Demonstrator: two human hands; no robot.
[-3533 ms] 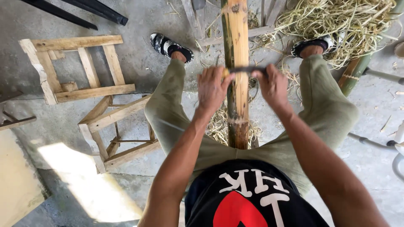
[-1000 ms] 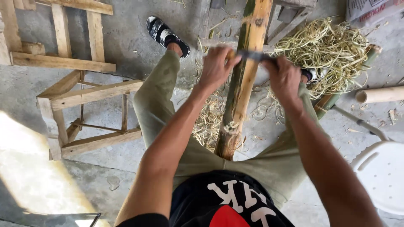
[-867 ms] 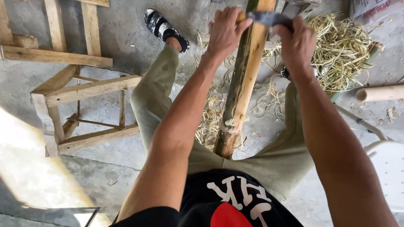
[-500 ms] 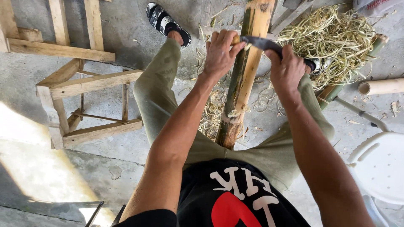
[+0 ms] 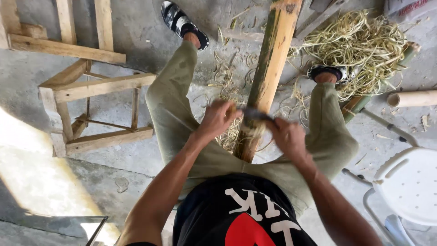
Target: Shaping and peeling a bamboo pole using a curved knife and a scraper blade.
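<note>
Bamboo is what we are working on in the head view: a long bamboo pole (image 5: 268, 77) is slanting up from between our knees, its lower end resting near our lap. We are closing our left hand (image 5: 217, 119) and our right hand (image 5: 286, 135) around the two ends of a dark blade (image 5: 256, 114), which is lying across the pole. Pale shavings (image 5: 359, 50) are piling by our right sandal (image 5: 328, 72). Wooden frames (image 5: 98, 86) are standing well to the left, and a white stool (image 5: 409, 182) is sitting at lower right.
</note>
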